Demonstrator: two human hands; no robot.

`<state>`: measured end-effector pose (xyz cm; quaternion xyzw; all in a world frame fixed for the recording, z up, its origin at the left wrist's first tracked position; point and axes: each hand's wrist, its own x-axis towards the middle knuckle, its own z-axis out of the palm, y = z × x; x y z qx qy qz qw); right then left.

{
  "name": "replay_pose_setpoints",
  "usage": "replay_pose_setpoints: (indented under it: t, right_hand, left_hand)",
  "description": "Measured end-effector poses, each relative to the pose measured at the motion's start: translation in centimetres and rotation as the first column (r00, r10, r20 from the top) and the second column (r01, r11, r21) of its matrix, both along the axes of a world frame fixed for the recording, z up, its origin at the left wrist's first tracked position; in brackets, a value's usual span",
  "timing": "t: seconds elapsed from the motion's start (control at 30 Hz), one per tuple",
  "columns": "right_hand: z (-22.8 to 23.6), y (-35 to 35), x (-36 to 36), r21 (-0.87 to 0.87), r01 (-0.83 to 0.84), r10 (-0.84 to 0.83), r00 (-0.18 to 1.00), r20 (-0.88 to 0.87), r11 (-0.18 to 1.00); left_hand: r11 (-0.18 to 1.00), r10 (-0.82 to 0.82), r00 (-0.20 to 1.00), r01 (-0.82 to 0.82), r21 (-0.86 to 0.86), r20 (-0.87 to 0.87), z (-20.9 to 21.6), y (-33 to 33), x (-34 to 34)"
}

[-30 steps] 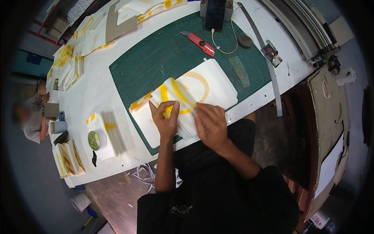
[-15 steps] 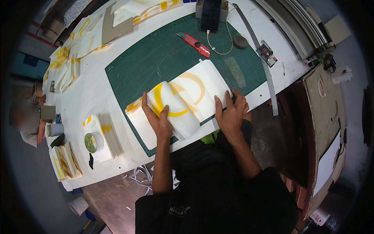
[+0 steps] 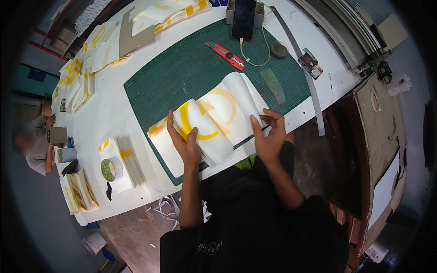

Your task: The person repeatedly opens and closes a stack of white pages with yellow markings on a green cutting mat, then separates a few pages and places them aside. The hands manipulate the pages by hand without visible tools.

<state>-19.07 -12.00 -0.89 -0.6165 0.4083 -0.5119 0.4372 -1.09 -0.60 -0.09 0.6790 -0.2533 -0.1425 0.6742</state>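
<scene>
A stack of white printed sheets with yellow and tan shapes lies on the green cutting mat in front of me. My left hand grips the left part, thumb on top of a folded-over bundle with a bold yellow curve. At the right end, my right hand pinches the edge of the top sheet between thumb and fingers. That sheet bulges up in a curl beside my right thumb. Its underside and the tips of some fingers are hidden.
Beyond the stack lie a red utility knife, a phone on a cable, and a long metal ruler. More printed sheets cover the far left. A tape roll rests on a folded stack. A person is at the left.
My right hand's fingers have closed on the sheet's edge and drawn it inward, so the flat right end now curls up. My left hand keeps its hold.
</scene>
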Motion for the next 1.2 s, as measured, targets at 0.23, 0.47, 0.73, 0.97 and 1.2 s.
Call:
replay_pose_setpoints:
  t: [0.23, 0.47, 0.73, 0.97, 1.2]
  right_hand:
    - [2.0, -2.2, -0.2, 0.531, -0.160, -0.085, 0.909, 0.408, 0.832]
    - [2.2, -3.9, -0.4, 0.640, -0.186, -0.297, 0.767, 0.569, 0.745]
    - [1.1, -2.5, -0.3, 0.245, -0.086, 0.097, 0.995, -0.033, 0.966]
    - [1.8, -2.8, -0.3, 0.019, -0.015, 0.017, 0.995, -0.101, 1.000]
    - [0.7, -4.5, -0.8, 0.144, 0.062, -0.023, 0.967, -0.254, 0.988]
  left_hand:
    - [1.000, 0.016, 1.000, -0.016, 0.020, 0.011, 0.2, 0.0, -0.1]
    - [0.999, 0.038, 0.999, -0.038, -0.003, 0.008, 0.3, -0.3, -0.3]
    - [1.000, 0.024, 0.999, -0.024, 0.000, 0.031, -0.4, 0.0, 0.0]
    - [1.000, 0.018, 1.000, -0.018, -0.002, 0.021, -0.2, 0.0, -0.2]
    - [1.000, 0.003, 0.999, -0.003, 0.011, 0.036, -0.3, 0.1, 0.0]
